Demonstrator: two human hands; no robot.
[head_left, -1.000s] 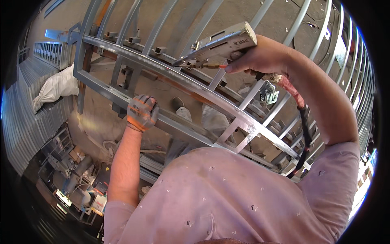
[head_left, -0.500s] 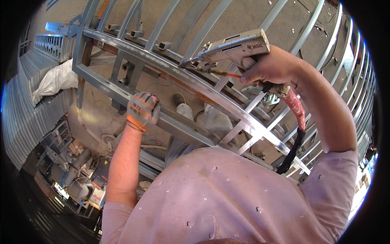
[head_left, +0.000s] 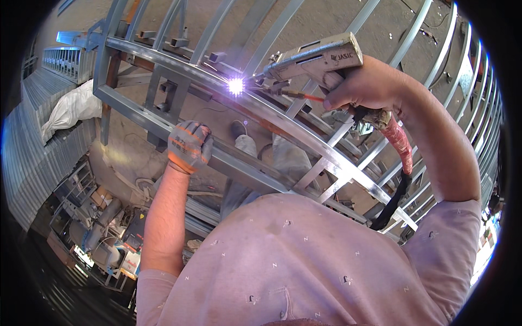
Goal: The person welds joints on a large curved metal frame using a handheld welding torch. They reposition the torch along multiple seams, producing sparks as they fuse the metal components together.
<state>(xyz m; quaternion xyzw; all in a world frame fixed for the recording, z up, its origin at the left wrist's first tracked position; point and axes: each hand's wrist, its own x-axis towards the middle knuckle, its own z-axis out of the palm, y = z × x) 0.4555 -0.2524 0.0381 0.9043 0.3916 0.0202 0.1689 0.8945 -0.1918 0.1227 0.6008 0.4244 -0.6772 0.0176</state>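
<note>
My bare right hand (head_left: 367, 87) is closed round the grip of a handheld welding gun (head_left: 315, 58), a pale, boxy tool with a worn casing. Its tip points left and down at a long steel tube (head_left: 304, 129) of a metal frame, where a bright white-violet spark (head_left: 235, 86) glows. From below the grip runs a red-wrapped cable (head_left: 398, 142) that turns black lower down. My left hand (head_left: 190, 145), in a grey and orange work glove, is wrapped over the nearer steel rail (head_left: 244, 173) of that frame.
Parallel steel bars (head_left: 416, 41) stretch off to the right. A white sack (head_left: 70, 111) lies on corrugated metal sheets (head_left: 32, 157) at the left. Machinery and boxes (head_left: 111, 239) crowd the lower left. My shoe (head_left: 239, 129) shows through the frame.
A bright spark has appeared at the welding gun's tip, with light spilling onto the tube. The gun has barely shifted, and my left hand keeps hold of the rail.
</note>
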